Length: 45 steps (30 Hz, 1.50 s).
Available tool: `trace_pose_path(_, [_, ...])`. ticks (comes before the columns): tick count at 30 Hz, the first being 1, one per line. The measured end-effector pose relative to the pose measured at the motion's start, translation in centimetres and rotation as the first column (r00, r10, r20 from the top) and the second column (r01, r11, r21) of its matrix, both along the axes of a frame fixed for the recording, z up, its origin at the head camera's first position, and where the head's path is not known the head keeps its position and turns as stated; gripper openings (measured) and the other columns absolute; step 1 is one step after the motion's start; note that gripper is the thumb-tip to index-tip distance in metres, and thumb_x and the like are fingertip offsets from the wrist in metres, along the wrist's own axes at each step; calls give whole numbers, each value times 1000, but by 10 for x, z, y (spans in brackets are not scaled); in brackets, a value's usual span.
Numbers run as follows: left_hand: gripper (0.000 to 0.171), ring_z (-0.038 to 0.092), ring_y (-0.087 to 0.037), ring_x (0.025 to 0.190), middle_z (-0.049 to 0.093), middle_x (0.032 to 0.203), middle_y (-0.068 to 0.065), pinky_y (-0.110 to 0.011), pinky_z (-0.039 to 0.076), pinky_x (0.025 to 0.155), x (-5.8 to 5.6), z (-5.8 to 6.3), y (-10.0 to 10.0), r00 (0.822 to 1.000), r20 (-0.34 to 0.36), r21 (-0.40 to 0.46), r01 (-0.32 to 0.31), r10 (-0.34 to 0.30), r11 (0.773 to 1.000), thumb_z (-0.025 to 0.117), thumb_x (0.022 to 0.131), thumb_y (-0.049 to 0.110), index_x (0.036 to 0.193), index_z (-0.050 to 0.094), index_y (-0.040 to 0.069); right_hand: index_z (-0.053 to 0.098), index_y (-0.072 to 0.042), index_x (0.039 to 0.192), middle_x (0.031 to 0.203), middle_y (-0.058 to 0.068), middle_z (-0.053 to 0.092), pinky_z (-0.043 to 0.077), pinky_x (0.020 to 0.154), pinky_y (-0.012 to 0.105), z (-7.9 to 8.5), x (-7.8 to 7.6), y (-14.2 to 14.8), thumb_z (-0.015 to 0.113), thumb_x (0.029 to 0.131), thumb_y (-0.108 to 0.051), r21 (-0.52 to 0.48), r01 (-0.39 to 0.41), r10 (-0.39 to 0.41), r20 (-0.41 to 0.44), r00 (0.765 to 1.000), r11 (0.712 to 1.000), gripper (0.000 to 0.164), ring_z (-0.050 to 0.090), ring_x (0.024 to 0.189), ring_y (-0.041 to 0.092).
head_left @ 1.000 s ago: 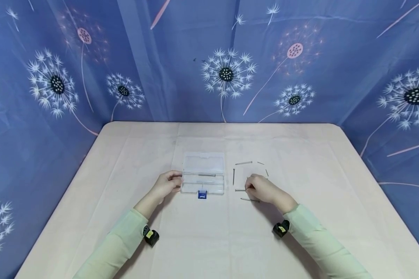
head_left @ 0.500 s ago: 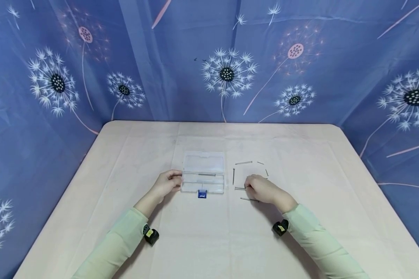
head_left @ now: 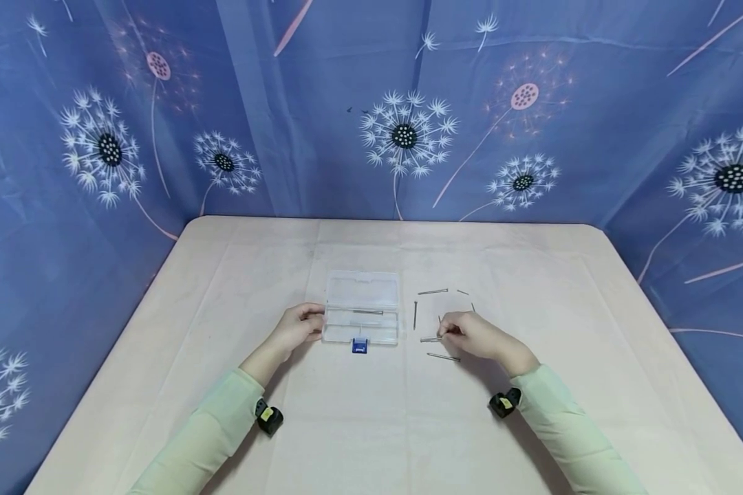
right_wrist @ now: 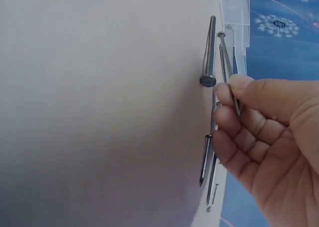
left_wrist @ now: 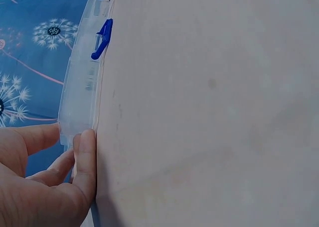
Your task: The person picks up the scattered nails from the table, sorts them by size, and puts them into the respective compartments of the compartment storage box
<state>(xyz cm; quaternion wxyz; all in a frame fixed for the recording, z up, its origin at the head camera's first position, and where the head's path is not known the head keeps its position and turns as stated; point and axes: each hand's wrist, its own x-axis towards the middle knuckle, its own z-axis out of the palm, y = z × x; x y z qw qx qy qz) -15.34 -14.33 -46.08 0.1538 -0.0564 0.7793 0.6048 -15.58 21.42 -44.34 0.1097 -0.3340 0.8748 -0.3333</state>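
Observation:
A clear plastic box (head_left: 362, 289) lies with its lid folded back and its blue latch (head_left: 360, 346) toward the person. One nail (head_left: 368, 312) rests in its rear compartment. At the box's left end my left hand (head_left: 296, 331) grips the wall between thumb and fingers, which the left wrist view shows close up. To the right of the box, my right hand (head_left: 475, 335) pinches a steel nail (right_wrist: 226, 55) between thumb and fingertips, its head pointing away from the palm. Just in front of this hand lies a thick nail (head_left: 444, 357).
Several loose nails surround the right hand: a long one (head_left: 433, 291) behind, an upright-lying one (head_left: 415, 315) near the box, a small one (head_left: 463, 292) farther back. A pale cloth covers the table (head_left: 347, 426). A blue dandelion curtain (head_left: 322, 124) closes off the back and sides.
My right hand has shifted slightly right with the nail pinched in it, and the nail's protruding end has moved right as well. The left hand stays on the box.

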Motion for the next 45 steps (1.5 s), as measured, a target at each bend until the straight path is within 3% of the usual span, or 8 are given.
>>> trace_pose_path(8, [37,59,-16,93,55,106,-15,-25,58,80,0,0,-1,1000,5,-21,-10,10,1000,50,93,4,128,51,-7,65,2,90,83,8,67,52,68,20,-6,1,5,61,85,7,-71,58,-55,43,998,996,8,56,76,3])
trace_pose_path(16, [38,58,-15,91,55,105,-14,-25,58,80,-2,-1,-1,1000,6,-27,-8,8,1000,49,92,3,128,51,-7,65,4,94,88,15,66,50,69,17,-9,5,1,60,86,6,-176,150,-121,166,979,973,10,58,80,6])
trace_pose_path(31, [38,58,-12,85,56,106,-15,-20,57,74,-2,-1,-1,1000,23,-17,-5,5,1000,49,92,2,129,51,-8,62,11,104,94,19,66,51,70,16,-7,-2,-12,57,87,7,-249,235,-189,194,963,940,18,58,83,1])
trace_pose_path(39, [38,60,-15,92,57,111,-18,-22,57,77,-2,0,-2,1000,19,-8,-1,1,1000,50,94,4,130,51,-6,61,12,104,97,23,65,51,71,15,-1,-9,-24,59,87,5,-283,263,-195,247,949,922,19,60,84,9])
trace_pose_path(45, [36,61,-16,90,58,104,-16,-25,59,76,0,-2,-5,999,-31,43,23,-22,999,54,93,8,126,54,-6,63,11,101,95,24,66,50,72,15,3,-15,-34,59,87,6,-287,263,-202,227,953,921,16,63,87,26])
